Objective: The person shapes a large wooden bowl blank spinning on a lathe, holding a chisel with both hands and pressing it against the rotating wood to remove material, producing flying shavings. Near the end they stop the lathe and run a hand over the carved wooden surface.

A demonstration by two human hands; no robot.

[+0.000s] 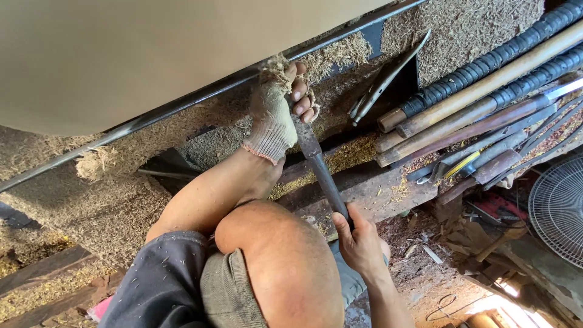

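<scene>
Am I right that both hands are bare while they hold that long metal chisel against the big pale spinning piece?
Not quite. In the head view only the right hand is bare. The left hand wears a frayed, fingerless knit glove. Both do hold the long metal chisel, its tip up at the big pale piece.

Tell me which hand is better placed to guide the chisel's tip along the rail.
Left, probably. The gloved left hand has its grip on the chisel close to the tip, right at the rail. The right hand holds the rear end, low beside the knee.
</scene>
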